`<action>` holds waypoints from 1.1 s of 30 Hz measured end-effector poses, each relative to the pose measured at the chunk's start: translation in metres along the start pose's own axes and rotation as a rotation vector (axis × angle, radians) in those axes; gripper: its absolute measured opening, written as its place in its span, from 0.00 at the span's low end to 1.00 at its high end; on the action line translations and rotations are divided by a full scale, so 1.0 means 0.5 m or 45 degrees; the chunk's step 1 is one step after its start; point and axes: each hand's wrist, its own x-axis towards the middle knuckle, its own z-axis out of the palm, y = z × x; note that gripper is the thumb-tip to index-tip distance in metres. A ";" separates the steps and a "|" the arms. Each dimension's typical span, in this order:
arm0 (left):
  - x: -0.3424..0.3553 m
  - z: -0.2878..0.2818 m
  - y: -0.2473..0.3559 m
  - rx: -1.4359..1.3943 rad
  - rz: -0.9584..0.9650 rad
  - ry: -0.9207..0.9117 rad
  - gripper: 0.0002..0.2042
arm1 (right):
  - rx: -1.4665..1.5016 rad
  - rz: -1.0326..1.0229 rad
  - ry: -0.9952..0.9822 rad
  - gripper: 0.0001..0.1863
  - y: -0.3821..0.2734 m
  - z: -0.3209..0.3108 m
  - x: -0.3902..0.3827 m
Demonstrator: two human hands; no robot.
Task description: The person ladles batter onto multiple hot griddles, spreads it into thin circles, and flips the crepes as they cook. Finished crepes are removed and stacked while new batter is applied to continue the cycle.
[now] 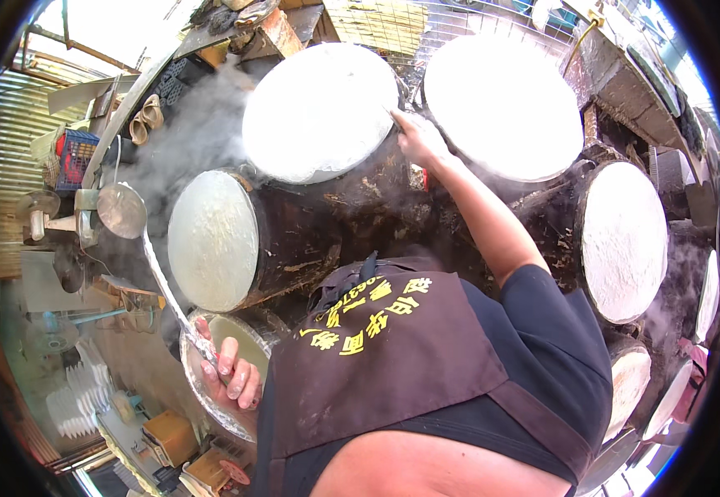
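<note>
My left hand [231, 373] grips the white-smeared handle of a long ladle [121, 211], whose round head is at the left. It is over a pail [254, 350] of pale cream contents. My right hand [420, 139] reaches up, its fingers closed at the edge of a round, white-coated top [314, 103] on a dark drum; what they hold is too small to make out. Another white-coated round top [501, 103] is right of it. A duller one [211, 240] stands left, above the pail.
More drums with white round tops [623, 240] line the right side. Steam hangs around them. At the left are a blue crate [77, 159], hanging shoes [146, 120], a corrugated wall [4, 182] and wooden boxes [169, 435]. A wire grid [401, 21] is at the back.
</note>
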 end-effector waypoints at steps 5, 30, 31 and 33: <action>0.006 -0.015 -0.003 -0.072 -0.091 -0.109 0.31 | -0.136 0.207 -0.117 0.31 -0.016 -0.001 -0.056; 0.016 -0.013 -0.021 -0.038 -0.080 0.100 0.24 | -0.216 -0.101 -0.212 0.34 -0.016 0.005 -0.191; 0.015 -0.014 -0.022 -0.046 -0.080 0.099 0.24 | -0.192 -0.131 -0.240 0.34 -0.020 0.005 -0.198; 0.006 -0.016 0.002 -0.036 -0.106 0.103 0.24 | -0.096 -0.141 -0.226 0.33 -0.041 -0.022 -0.201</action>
